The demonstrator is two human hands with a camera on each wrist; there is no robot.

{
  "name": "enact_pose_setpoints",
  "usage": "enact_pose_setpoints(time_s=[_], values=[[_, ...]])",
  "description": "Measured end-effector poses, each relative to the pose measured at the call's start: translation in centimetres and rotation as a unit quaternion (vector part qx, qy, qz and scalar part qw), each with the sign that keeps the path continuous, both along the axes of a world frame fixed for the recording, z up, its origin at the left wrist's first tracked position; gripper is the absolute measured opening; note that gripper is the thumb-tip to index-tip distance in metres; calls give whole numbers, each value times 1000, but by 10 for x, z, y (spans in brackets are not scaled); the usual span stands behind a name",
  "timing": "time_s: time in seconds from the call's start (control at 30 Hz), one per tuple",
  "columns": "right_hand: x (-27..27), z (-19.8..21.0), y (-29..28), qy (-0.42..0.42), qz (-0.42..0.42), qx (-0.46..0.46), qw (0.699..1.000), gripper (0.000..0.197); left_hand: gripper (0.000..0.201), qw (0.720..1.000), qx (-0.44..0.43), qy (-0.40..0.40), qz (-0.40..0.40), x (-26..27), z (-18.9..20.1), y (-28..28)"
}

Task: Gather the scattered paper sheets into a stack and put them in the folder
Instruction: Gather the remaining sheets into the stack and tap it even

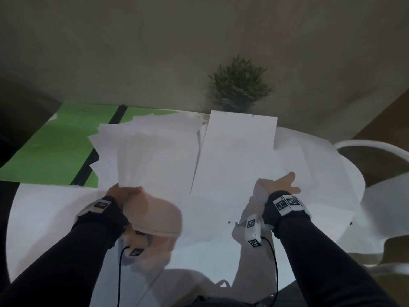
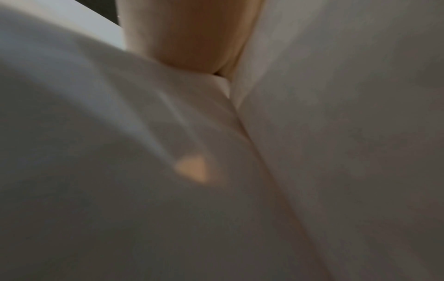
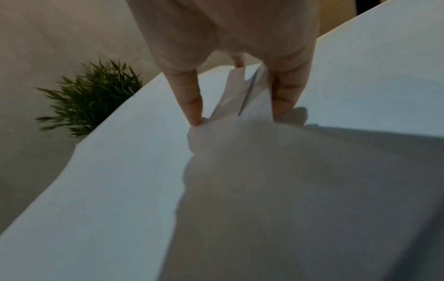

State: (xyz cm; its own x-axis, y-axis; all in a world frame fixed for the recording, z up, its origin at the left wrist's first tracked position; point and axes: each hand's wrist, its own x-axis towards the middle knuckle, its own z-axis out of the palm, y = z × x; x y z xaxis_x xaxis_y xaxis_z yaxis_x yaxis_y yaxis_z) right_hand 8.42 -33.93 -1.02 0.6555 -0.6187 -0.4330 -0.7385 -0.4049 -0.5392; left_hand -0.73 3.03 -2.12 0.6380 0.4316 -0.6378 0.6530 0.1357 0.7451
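Above the round white table (image 1: 44,218) I hold two bunches of white paper. My left hand (image 1: 127,192) grips the near edge of a fanned bunch of several sheets (image 1: 146,156), my thumb (image 2: 187,34) pressed on top of the paper (image 2: 120,133). My right hand (image 1: 278,185) pinches the near right corner of another sheet bunch (image 1: 239,151), whose far end tilts up. In the right wrist view my fingers (image 3: 194,102) bunch the paper (image 3: 120,180) between them. The open green folder (image 1: 55,147) with a black spine lies flat at the table's left, partly under the left bunch.
A small potted plant (image 1: 239,89) stands at the table's far edge behind the sheets. More white paper (image 1: 321,173) lies on the right of the table. A white chair (image 1: 376,151) stands at the right, and a beige wall rises behind.
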Motion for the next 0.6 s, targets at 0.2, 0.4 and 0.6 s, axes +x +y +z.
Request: enact_pose_setpoints(time_s=[0.2, 0.4, 0.6], values=[[-1, 4, -6, 38, 38, -41, 998, 103, 34, 1000, -4, 6, 3, 2, -4, 3], [-1, -2, -1, 24, 12, -61, 998, 100, 37, 1000, -9, 11, 6, 6, -3, 0], [-6, -12, 3, -53, 51, -156, 985, 88, 40, 1000, -12, 13, 5, 8, -1, -4]])
